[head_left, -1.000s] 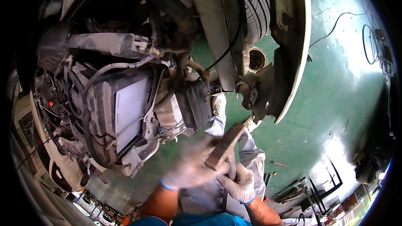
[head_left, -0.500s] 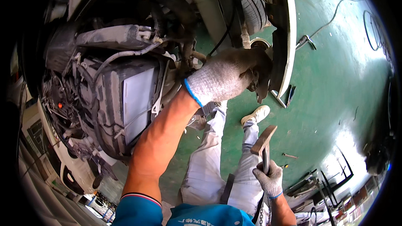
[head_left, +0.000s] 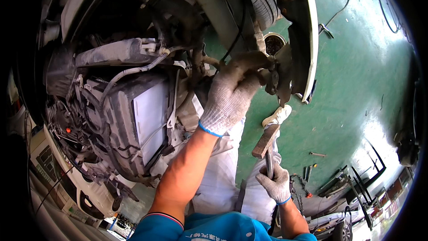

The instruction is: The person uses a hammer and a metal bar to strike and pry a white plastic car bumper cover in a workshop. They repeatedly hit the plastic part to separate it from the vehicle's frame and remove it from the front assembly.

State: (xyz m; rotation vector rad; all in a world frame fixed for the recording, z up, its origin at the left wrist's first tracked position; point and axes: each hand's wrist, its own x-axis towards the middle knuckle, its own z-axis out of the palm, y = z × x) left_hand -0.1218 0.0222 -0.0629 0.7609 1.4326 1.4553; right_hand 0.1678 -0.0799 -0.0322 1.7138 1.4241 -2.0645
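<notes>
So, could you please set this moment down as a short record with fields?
Left hand: gloved left hand at the bent sheet metal; its fingertips are too dark to judge the grip
Right hand: gloved right hand around the handle of a hammer
Hammer: head up, clear of the metal
Beyond the left hand: tyre and round container
Floor: green floor, with a small metal tool lying right of the hammer

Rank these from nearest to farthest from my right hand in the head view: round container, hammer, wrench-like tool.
1. Hammer, held in the right hand.
2. Wrench-like tool, rightward on the floor.
3. Round container, ahead, near the tire.
</notes>
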